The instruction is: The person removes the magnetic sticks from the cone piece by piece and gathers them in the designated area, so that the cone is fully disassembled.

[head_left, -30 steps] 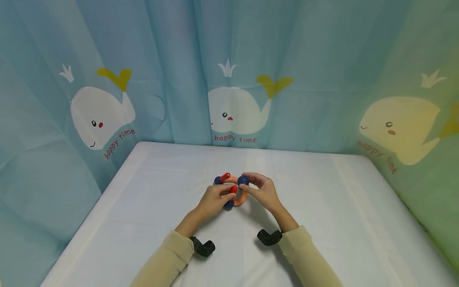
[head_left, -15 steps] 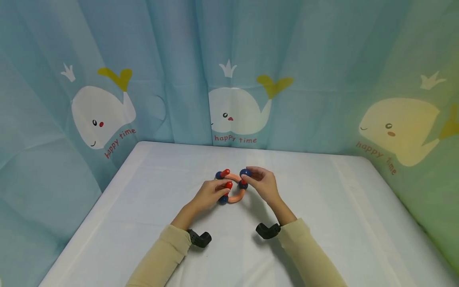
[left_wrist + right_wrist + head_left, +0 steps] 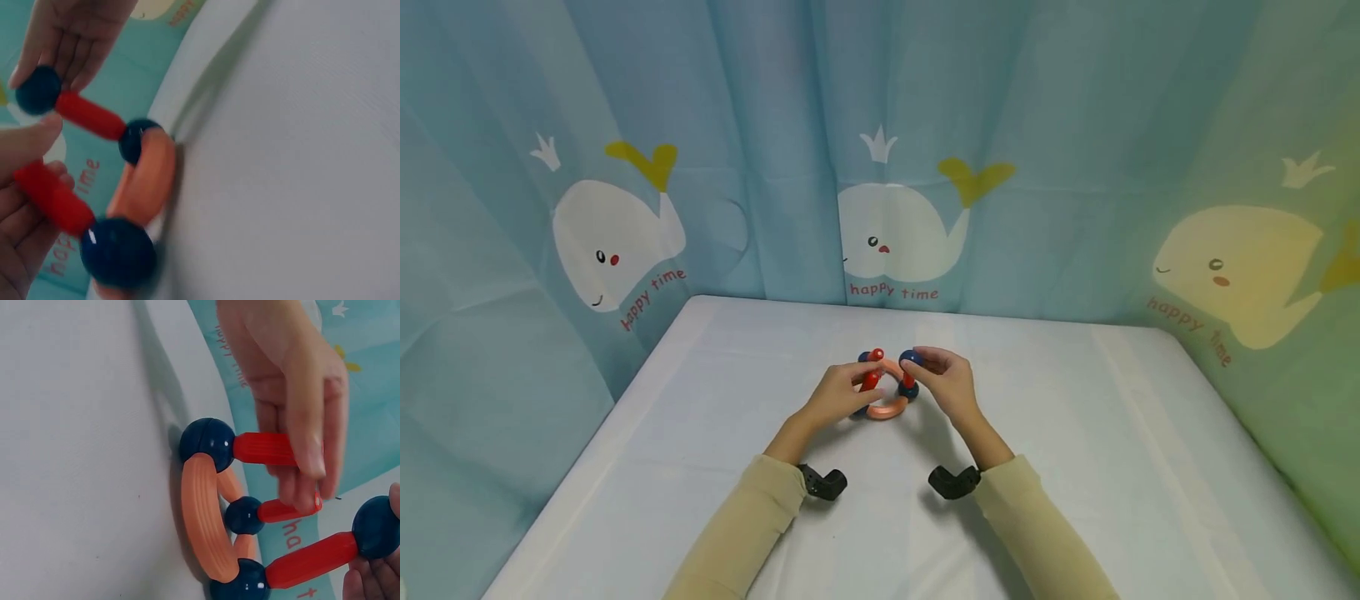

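Observation:
Three blue balls and curved orange rods (image 3: 887, 409) form a ring of a magnetic stick-and-ball set, low over the table. Red straight rods rise from the balls. My right hand (image 3: 950, 382) pinches the blue ball (image 3: 375, 527) atop the right-hand red rod (image 3: 312, 559). My left hand (image 3: 837, 393) is around the near-left red rod (image 3: 55, 197); its thumb and fingers stand apart, extending past the rod. In the right wrist view, the left thumb hides that rod's end. A third red rod (image 3: 290, 509) stands at the back, its tip near the left fingertips.
The white-covered table (image 3: 1075, 450) spreads around the ring. A light blue curtain (image 3: 775, 167) with whale prints hangs behind it. Dark wrist devices (image 3: 823, 482) sit at both cuffs.
The ring has turned and shifted slightly left and away. The right hand has risen, showing the red rod under its ball. The left hand has moved left and its thumb and fingers have spread.

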A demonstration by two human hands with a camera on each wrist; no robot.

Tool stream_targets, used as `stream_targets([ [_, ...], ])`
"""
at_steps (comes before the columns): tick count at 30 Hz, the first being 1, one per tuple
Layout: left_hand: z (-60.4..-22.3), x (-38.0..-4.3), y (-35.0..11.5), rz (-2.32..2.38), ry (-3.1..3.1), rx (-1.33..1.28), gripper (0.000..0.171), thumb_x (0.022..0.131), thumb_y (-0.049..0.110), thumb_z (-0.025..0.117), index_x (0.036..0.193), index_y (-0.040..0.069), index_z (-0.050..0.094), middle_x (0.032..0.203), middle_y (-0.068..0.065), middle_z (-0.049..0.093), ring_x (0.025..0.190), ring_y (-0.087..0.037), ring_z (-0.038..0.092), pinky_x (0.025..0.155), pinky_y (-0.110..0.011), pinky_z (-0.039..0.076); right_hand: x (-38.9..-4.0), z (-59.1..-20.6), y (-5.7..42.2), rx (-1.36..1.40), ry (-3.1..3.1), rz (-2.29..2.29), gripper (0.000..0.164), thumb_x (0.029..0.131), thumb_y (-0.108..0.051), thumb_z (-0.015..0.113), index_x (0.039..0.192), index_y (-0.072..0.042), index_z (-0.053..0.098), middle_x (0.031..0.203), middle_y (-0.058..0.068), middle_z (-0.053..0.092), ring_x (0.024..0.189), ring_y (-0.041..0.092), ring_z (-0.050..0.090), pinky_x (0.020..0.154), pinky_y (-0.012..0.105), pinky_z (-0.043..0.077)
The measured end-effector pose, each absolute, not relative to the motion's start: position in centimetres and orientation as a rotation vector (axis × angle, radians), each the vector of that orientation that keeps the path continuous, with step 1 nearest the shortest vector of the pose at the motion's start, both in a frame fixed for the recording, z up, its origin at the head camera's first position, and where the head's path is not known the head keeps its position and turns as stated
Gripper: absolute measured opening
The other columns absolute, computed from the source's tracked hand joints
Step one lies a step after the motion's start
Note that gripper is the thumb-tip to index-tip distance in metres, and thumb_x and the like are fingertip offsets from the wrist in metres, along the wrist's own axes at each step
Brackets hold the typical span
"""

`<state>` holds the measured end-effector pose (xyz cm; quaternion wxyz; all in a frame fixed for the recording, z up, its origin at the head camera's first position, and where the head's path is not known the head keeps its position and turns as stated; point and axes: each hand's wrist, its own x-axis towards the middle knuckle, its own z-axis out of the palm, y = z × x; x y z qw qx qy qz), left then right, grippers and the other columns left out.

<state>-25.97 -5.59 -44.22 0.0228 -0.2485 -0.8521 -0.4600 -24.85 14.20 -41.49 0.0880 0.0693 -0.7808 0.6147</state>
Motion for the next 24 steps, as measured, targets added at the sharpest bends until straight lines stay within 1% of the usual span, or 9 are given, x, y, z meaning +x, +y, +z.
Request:
stream_targets([
  [2,-43.9,-26.5,-4.7,-1.397,-2.626,-0.774,0.039,0.084,0.023,0.069,0.121,0.012,0.062,0.097,-0.001,0.066,0.083,-0.015,0.057,0.068,-0.026,0.047,-25.0,-41.5,14.3,0.200,-2.310,1.847,0.039,0.079,-0.021,0.074,0.108,0.003,0.065,0.101,0.015,0.065,0.092,0.023,0.062,0.077,0.026,0.051],
  [4,-43.5,-27.0,-3.9,-1.364,-2.602,-0.786,0.036,0.083,0.023,0.070,0.116,0.010,0.065,0.100,0.001,0.067,0.089,-0.015,0.060,0.073,-0.027,0.048,-25.0,-41.5,14.4,0.208,-2.304,1.858,0.040,0.079,-0.021,0.074,0.108,0.004,0.064,0.102,0.016,0.065,0.092,0.024,0.062,0.076,0.025,0.051],
  [6,-43.3,-27.3,-3.2,-1.344,-2.583,-0.801,0.031,0.082,0.024,0.071,0.110,0.010,0.068,0.095,0.000,0.069,0.091,-0.016,0.062,0.075,-0.028,0.049,-25.1,-41.5,14.4,0.214,-2.296,1.879,0.040,0.080,-0.020,0.073,0.109,0.005,0.064,0.102,0.017,0.065,0.092,0.024,0.063,0.075,0.024,0.051],
  [9,-43.1,-27.5,-2.2,-1.302,-2.581,-0.784,0.025,0.081,0.026,0.072,0.102,0.013,0.071,0.086,0.004,0.069,0.084,-0.013,0.063,0.073,-0.027,0.048,-25.2,-41.4,14.3,0.215,-2.284,1.915,0.039,0.080,-0.017,0.073,0.109,0.006,0.063,0.102,0.020,0.064,0.093,0.026,0.062,0.075,0.023,0.051],
  [13,-43.1,-27.3,-1.5,-1.250,-2.580,-0.711,0.016,0.080,0.024,0.072,0.092,0.013,0.074,0.080,0.007,0.069,0.076,-0.007,0.062,0.068,-0.022,0.048,-24.9,-40.8,14.0,0.208,-2.285,1.936,0.036,0.081,-0.012,0.072,0.109,0.008,0.063,0.102,0.022,0.064,0.094,0.029,0.062,0.073,0.021,0.050],
  [15,-43.3,-27.2,-1.3,-1.220,-2.568,-0.695,0.013,0.080,0.021,0.072,0.089,0.012,0.074,0.078,0.006,0.068,0.074,-0.007,0.062,0.066,-0.022,0.048,-24.4,-40.1,13.7,0.209,-2.291,1.923,0.035,0.081,-0.009,0.070,0.109,0.010,0.062,0.102,0.024,0.063,0.094,0.031,0.062,0.073,0.019,0.050],
  [19,-43.4,-27.2,-1.1,-1.163,-2.548,-0.695,0.009,0.080,0.016,0.070,0.088,0.011,0.074,0.077,0.005,0.068,0.072,-0.007,0.062,0.065,-0.021,0.048,-23.5,-38.7,13.2,0.212,-2.301,1.905,0.031,0.083,-0.005,0.068,0.108,0.013,0.061,0.101,0.026,0.063,0.094,0.033,0.061,0.071,0.018,0.049],
  [21,-43.4,-27.2,-1.1,-1.157,-2.545,-0.703,0.011,0.080,0.017,0.071,0.088,0.011,0.074,0.078,0.005,0.069,0.073,-0.008,0.063,0.066,-0.022,0.049,-23.3,-38.4,13.2,0.200,-2.306,1.899,0.031,0.083,-0.005,0.067,0.108,0.012,0.061,0.100,0.025,0.064,0.092,0.030,0.062,0.072,0.018,0.049],
  [24,-43.2,-27.3,-1.0,-1.178,-2.577,-0.692,0.017,0.080,0.022,0.072,0.092,0.010,0.074,0.080,0.004,0.069,0.075,-0.009,0.064,0.067,-0.022,0.049,-23.9,-38.4,13.8,0.115,-2.273,1.895,0.031,0.084,-0.010,0.068,0.106,0.011,0.063,0.098,0.021,0.065,0.085,0.017,0.063,0.072,0.019,0.048],
])
